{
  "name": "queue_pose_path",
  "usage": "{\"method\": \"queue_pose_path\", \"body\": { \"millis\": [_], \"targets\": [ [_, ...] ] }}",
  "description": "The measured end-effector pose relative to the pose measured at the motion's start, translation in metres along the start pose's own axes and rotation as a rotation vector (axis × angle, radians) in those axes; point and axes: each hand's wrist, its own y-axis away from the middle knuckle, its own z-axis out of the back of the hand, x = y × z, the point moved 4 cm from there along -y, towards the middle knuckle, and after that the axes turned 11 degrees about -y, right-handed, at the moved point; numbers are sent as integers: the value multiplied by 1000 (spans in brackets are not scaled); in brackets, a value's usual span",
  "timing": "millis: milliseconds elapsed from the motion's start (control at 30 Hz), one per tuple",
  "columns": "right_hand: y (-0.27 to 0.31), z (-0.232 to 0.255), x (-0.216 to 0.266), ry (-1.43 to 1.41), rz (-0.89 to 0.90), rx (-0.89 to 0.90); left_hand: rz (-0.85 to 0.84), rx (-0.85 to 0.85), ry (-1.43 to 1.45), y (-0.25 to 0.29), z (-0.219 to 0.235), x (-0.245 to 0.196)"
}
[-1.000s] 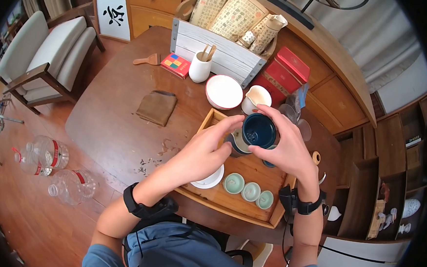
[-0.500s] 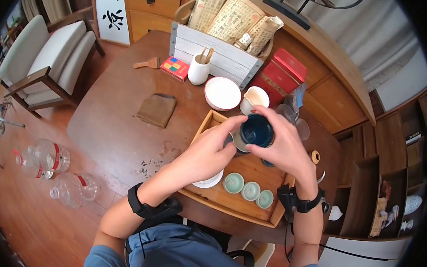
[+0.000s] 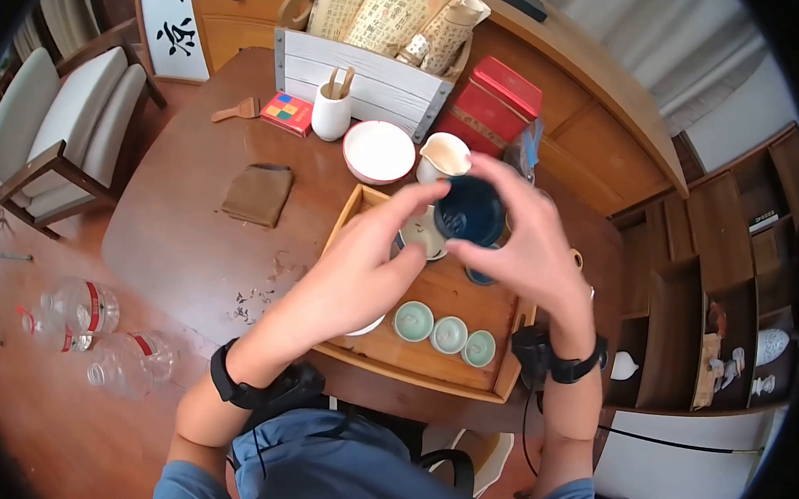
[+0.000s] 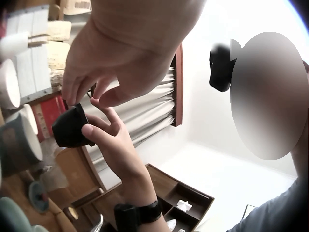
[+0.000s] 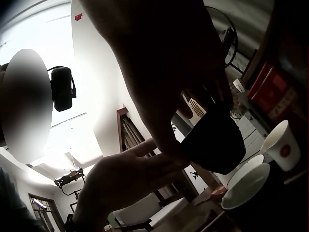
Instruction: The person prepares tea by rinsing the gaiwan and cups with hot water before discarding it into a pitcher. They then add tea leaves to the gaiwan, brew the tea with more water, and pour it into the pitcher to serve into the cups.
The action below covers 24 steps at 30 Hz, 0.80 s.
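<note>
My right hand point(image 3: 541, 249) holds a dark blue cup point(image 3: 468, 213) between thumb and fingers, its mouth tilted toward me. Around the cup's left side my left hand point(image 3: 343, 283) reaches with loosely bent fingers, the index fingertip right at the rim and the thumb apart from it. From the left wrist view the cup point(image 4: 70, 130) lies on its side in the air. Below it on the wooden tray point(image 3: 410, 375), a pale-lined grey vessel point(image 3: 425, 239) with dark specks shows between the hands. A small blue piece point(image 3: 479, 276) is partly hidden by the right hand.
Green teacups point(image 3: 450, 335) line the tray's front. Behind it stand a white bowl point(image 3: 379, 151), a spouted pitcher point(image 3: 444, 159) and a red tin point(image 3: 493, 100). A folded brown cloth point(image 3: 258, 194) and scattered dark bits point(image 3: 250, 304) lie to the left.
The head view has shifted, so the table's things appear further left and higher. The cup stays in the right hand, moved slightly rightward over the tray. More of the grey vessel shows between the hands.
</note>
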Motion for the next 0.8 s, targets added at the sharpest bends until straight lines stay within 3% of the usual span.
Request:
{"method": "queue_pose_path", "body": {
  "millis": [33, 67, 133, 233, 333, 400, 567, 800],
  "targets": [
    [-2, 10, 4, -52, -88, -16, -16, 2, 30, -1, 1, -10],
    [-4, 18, 10, -86, -7, -74, -31, 5, 60, -3, 3, -20],
    [-3, 26, 16, -130, -34, -81, -129, -8, 16, -4, 4, -29],
    [8, 6, -6, -79, 12, -20, -14, 22, 42, 3, -7, -2],
    [22, -11, -18, 4, -118, 85, 91, 106, 7, 6, -19, 9],
    [28, 0, -15, -101, -78, 10, 69, 113, 46, 7, -19, 3],
    [43, 22, -17, -131, -180, -41, -76, 121, 38, 7, -22, -7],
    [74, -15, -62, -101, -356, 83, 14, 187, -30, 30, -24, 15]
  ]
}}
